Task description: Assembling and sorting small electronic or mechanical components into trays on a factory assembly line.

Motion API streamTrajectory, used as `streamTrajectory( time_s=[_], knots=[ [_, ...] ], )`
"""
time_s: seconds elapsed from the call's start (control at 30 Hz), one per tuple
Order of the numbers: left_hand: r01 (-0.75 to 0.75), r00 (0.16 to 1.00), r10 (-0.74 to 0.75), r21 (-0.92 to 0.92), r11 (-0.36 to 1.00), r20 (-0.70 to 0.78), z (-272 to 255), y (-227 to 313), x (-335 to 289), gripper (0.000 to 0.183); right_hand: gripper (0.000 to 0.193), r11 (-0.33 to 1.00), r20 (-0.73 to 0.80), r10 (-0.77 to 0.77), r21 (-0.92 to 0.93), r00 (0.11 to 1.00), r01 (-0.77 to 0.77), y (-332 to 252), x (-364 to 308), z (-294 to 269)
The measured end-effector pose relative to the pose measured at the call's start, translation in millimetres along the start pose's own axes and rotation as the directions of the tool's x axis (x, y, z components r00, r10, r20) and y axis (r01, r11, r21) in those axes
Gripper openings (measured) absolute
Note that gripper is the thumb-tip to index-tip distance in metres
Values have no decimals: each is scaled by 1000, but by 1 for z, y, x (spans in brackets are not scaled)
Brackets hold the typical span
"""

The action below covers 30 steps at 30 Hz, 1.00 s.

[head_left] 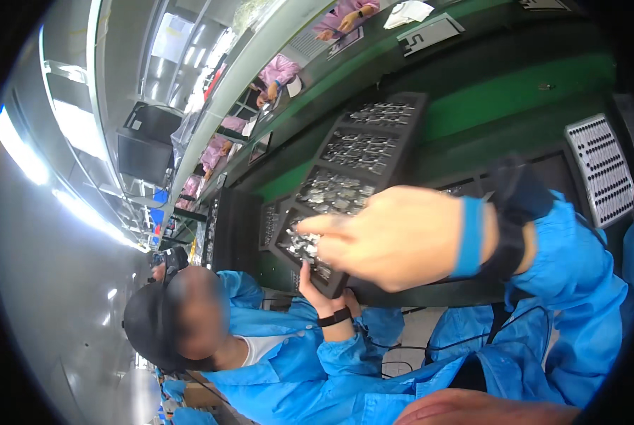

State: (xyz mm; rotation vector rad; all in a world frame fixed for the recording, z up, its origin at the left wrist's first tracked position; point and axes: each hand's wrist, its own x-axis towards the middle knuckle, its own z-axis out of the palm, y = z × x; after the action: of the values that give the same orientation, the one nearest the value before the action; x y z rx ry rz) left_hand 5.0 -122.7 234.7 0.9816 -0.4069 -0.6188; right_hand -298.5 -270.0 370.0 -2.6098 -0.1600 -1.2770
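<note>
Lower edge: Although a blurred stretch of bare skin [473, 412] shows here, I cannot tell whether it is the left hand, nor what grip it has.
Right hand: The right hand [402, 237] comes in from the right, blurred, one finger stretched out and the rest bent below it; whether it pinches or touches anything cannot be told.
Right wrist: A blue band [468, 237] and a black strap [508, 248] circle it, next to a blue sleeve [579, 273].
Black tray: The long black tray [410, 134] slants across the middle, four compartments in a row.
Metal parts: Small silvery pieces [334, 190] lie heaped in all four compartments; the right hand is over the lowest, hiding some.
Co-worker: A person in a blue coat [260, 368] and a black cap [147, 322] has one hand [322, 301] at the tray's lower end, thumb against its side.
White tray: At the right, a white tray [602, 170] carries rows of dark pieces.
Bench: A green surface [508, 92] extends behind the black tray.
Far side: People in pink sleeves [281, 69] sit along the bench, beside a dark monitor [143, 157].
</note>
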Motion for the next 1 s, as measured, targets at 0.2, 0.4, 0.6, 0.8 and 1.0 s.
streamTrajectory(
  time_s=[0.2, 0.4, 0.6, 0.8, 1.0],
  knots=[
    [-104, 992, 101, -42, 994, -79, -33, 56, 32, 42, 9, 926, 64, 342, 146, 937, -348, 29, -82, -47],
    [-205, 968, 191, -72, 976, -161, -60, 80, 51, 45, 9, 625, -40, 742, 401, 669, -670, 75, -184, -40],
    [-205, 963, 179, -117, 972, -202, -83, 87, 62, 45, 10, 523, -160, 840, 487, 518, -699, 115, -234, -13],
    [470, 790, -304, -844, -259, 533, -65, -21, 22, 38, 8, 511, -169, 851, 486, 498, -709, 120, -241, -8],
    [484, 864, -157, -875, 6, 477, -101, 9, 71, 60, 9, 485, -129, 864, 467, 486, -739, 120, -243, -3]
  ],
)
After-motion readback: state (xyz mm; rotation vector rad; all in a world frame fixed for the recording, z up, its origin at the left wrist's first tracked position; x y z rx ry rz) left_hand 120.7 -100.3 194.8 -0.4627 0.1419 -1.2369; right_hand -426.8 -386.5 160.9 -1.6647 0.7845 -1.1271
